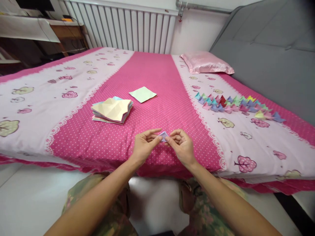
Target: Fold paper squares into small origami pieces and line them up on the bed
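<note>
Between my two hands is a small folded piece of lilac paper (163,134), held just above the near part of the bed. My left hand (145,143) pinches its left edge between thumb and fingers. On the other side my right hand (181,144) grips the right edge in the same way. The thumbs cover part of the paper's lower edge. Ahead and to the left lies a stack of creased square papers (112,111), a cream sheet on top. A single pale green sheet (143,94) rests beyond it, apart from the stack.
Several small folded paper shapes (231,104) in many colours stand in rows at the right of the bed (152,72). Behind them are a pink pillow (206,62) and a grey headboard (270,49). A white radiator (123,28) lines the far wall; a desk (31,29) stands far left.
</note>
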`<state>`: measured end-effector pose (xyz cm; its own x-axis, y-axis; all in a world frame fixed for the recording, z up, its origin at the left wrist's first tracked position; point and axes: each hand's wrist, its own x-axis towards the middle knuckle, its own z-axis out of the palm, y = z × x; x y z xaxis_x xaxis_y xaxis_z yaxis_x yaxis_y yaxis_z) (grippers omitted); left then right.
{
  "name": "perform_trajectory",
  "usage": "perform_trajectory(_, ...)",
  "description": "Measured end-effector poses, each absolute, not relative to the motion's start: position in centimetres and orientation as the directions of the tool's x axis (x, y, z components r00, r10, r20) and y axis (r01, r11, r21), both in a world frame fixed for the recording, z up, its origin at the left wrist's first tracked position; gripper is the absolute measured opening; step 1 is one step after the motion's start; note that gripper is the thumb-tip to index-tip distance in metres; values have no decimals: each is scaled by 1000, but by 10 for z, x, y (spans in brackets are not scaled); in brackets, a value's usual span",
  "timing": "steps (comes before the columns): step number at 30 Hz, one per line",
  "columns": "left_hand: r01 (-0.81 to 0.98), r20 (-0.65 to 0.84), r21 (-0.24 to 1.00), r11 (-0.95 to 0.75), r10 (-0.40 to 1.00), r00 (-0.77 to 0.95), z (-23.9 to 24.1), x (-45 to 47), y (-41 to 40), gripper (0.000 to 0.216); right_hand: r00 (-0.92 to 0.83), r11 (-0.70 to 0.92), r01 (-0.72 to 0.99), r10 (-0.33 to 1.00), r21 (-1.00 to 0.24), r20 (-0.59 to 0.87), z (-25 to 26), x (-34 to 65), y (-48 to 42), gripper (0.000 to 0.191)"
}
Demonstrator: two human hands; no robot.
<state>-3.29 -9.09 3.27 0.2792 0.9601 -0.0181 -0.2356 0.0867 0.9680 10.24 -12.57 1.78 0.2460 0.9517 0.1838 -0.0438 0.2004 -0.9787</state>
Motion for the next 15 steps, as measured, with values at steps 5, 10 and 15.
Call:
perform_trajectory(5,-125,-78,984,128,936,342,32,-37,-87,27,121,140,11,983,-990,141,21,107,-124,28)
perform_trajectory(10,-96,-146,976,194,919,367,34,-40,-84,20,22,141,35,990,-989,142,19,112,-122,25)
perform_trajectory(15,-133,-138,972,193,930,341,34,-40,-84,20,34,127,32,991,-991,128,17,114,-119,27)
